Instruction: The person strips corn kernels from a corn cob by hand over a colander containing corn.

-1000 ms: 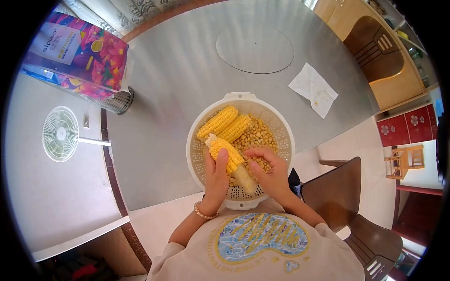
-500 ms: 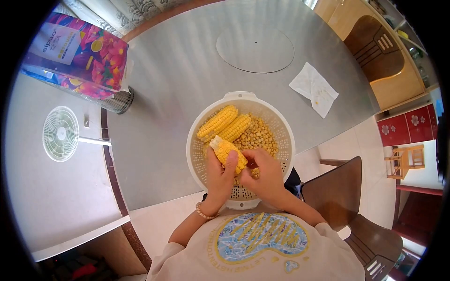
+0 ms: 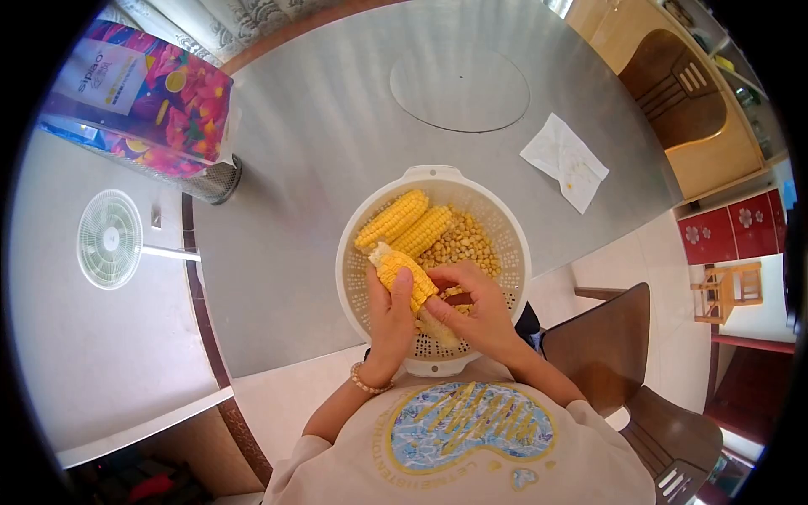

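Note:
My left hand (image 3: 392, 313) is closed round a partly shelled ear of corn (image 3: 405, 278), its thumb lying along the yellow kernels. The lower end of the ear is a bare, pale cob (image 3: 439, 331). My right hand (image 3: 473, 311) grips the right side of the ear with thumb and curled fingers, near where kernels meet bare cob. Both hands are over a white colander (image 3: 347, 290). Inside it, two whole ears of corn (image 3: 392, 219) lie at the upper left, beside a heap of loose kernels (image 3: 463, 242).
The colander is at the near edge of a grey table (image 3: 286, 278). A crumpled white tissue (image 3: 566, 162) lies to the right. At the left stands a colourful package (image 3: 151, 101) in a mesh basket (image 3: 220, 183). A brown chair (image 3: 602, 341) is at my right.
My left hand has tilted the ear, and its bare lower end now shows below my right hand. The right thumb and fingers have spread wider along the ear's side.

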{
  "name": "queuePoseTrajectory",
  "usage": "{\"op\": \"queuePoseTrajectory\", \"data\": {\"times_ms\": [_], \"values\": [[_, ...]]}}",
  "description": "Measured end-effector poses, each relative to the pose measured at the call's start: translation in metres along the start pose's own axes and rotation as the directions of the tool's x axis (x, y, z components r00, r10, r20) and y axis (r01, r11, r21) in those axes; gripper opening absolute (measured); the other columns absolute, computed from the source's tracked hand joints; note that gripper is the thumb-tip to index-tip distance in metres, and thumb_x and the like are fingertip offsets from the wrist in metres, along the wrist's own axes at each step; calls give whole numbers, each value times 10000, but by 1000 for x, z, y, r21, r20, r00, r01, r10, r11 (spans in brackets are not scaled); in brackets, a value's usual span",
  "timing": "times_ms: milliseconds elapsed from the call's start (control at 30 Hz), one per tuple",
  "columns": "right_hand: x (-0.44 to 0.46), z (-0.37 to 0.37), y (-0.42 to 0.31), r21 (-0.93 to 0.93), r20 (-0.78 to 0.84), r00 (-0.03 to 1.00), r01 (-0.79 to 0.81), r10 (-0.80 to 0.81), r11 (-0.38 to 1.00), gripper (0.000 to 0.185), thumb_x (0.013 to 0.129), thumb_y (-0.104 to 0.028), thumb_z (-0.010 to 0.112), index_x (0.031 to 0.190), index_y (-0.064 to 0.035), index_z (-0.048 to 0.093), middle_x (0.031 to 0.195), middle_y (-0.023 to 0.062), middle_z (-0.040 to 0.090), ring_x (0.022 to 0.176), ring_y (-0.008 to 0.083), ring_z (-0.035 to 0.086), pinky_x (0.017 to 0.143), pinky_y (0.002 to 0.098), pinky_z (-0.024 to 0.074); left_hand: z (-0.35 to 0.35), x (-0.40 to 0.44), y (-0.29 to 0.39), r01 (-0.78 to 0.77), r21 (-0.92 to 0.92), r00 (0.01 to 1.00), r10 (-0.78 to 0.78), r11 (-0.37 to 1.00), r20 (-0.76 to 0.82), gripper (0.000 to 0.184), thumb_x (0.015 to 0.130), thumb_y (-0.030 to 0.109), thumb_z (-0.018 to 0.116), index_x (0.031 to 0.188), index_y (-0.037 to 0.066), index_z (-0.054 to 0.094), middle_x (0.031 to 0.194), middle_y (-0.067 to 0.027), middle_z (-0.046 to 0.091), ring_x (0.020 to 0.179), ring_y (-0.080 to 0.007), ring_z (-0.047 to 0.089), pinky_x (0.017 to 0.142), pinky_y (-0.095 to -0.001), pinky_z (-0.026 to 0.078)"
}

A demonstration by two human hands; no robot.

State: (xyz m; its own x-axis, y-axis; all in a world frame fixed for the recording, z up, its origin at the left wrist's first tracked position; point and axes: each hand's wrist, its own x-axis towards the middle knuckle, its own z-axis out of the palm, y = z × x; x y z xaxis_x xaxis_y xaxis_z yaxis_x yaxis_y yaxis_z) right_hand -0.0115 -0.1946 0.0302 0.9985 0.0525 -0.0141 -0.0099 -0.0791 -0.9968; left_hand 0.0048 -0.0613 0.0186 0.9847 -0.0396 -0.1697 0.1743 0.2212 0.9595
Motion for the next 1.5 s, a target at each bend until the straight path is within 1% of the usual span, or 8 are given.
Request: {"op": "queuePoseTrajectory", "data": {"times_ms": [133,333,400,633,700,800,1133,1500], "values": [[-3,-6,31,185,41,988,-157,152,970,215,818,-30,610,1031,0,595,985,69,564,928,137,574,796,255,485,0,1,3,16,-46,1000,-17,999,-15,358,970,191,407,1256,-9,326,1117,-102,497,1003,-145,487,875,-285,410],[1,-3,18,25,-55,994,100,-98,995,253,829,-142,652,1035,-8,593,931,74,592,791,129,578,713,257,470,-5,2,-5,25,-60,1000,-24,998,14,372,953,221,407,1239,-6,338,1114,-106,483,999,-151,476,877,-290,400],[1,-3,16,36,41,989,-147,145,989,340,863,-252,632,1101,-21,556,921,72,584,797,136,577,727,267,465,-6,3,-9,22,-43,1000,-22,999,8,378,940,223,404,1237,-2,338,1132,-107,462,1019,-151,459,889,-291,385],[2,1,24,69,92,992,-93,86,993,428,913,-338,549,1197,-25,478,922,68,566,796,104,568,667,237,463,-6,0,-6,26,-86,999,-24,996,25,394,931,193,385,1267,7,300,1150,-108,443,1044,-152,447,902,-291,377],[4,-2,13,379,217,924,-376,314,845,425,917,-323,541,1210,-24,470,973,74,572,786,88,568,634,219,464,-6,-1,-7,20,-164,999,-16,986,28,389,923,177,381,1265,15,288,1130,-107,466,1038,-160,469,907,-300,385],[7,-9,11,346,319,869,-479,379,807,422,917,-292,539,1228,-17,464,983,69,573,763,81,568,624,210,467,-8,1,-7,-34,-121,993,47,992,107,345,931,152,419,1233,30,305,1096,-102,501,1008,-159,501,888,-299,409],[3,-5,22,393,259,940,-312,221,865,396,869,-130,497,1228,32,462,890,38,581,730,75,545,643,211,459,-3,0,-6,-103,-90,988,112,991,107,328,941,171,500,1188,35,332,1055,-91,532,942,-145,534,845,-281,441],[2,-9,13,416,315,928,-321,196,851,439,905,-166,543,1278,31,419,1120,91,562,974,122,565,829,265,484,-4,3,-6,-164,-97,979,174,982,105,269,956,173,455,1163,42,342,1040,-92,534,902,-142,542,803,-275,453]]}}
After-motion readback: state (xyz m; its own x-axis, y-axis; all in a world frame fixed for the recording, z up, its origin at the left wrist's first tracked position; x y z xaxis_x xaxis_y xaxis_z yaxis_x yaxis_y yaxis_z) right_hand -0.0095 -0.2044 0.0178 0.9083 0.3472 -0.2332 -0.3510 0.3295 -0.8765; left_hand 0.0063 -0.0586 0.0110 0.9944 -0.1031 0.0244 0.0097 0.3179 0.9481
